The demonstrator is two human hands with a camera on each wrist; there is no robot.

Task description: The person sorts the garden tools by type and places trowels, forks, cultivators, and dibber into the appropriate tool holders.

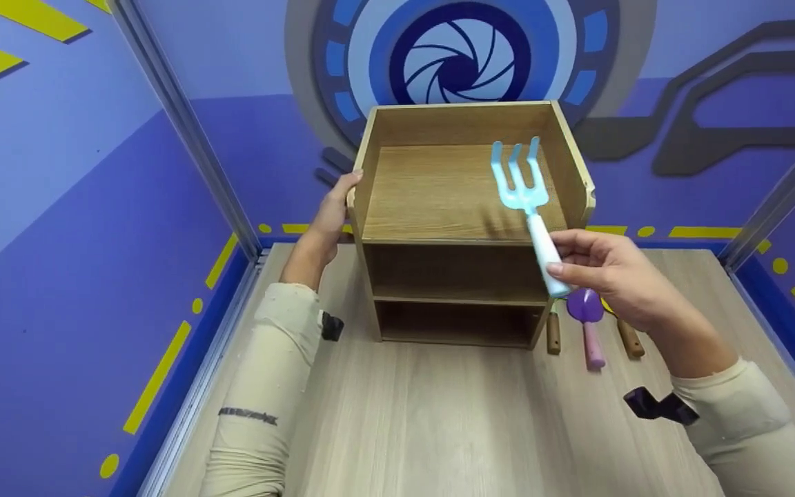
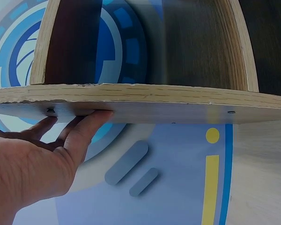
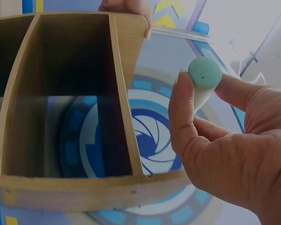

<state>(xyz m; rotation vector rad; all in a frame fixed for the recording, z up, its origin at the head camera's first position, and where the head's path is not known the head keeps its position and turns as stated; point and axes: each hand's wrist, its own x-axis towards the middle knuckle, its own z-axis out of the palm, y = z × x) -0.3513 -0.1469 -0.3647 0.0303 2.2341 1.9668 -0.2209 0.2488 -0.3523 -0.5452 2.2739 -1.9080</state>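
My right hand (image 1: 618,276) pinches the white handle of a small light-blue garden hand fork (image 1: 522,190) between thumb and fingers. Its three tines point up, overlapping the top tray of the wooden shelf (image 1: 456,304) in the head view. From the right wrist, only the fork's pale green handle end (image 3: 205,72) and part of the handle show. My left hand (image 1: 334,210) rests against the outside of the shelf's left panel near the top. In the left wrist view its extended thumb and fingers touch that side panel (image 2: 168,110).
Right of the shelf, on the wood-grain table (image 1: 432,421), lie a purple trowel with a pink handle (image 1: 592,338) and two brown-handled tools, one handle (image 1: 554,335) near the shelf, the other (image 1: 632,338) farther right. A blue patterned wall (image 1: 246,145) stands behind.
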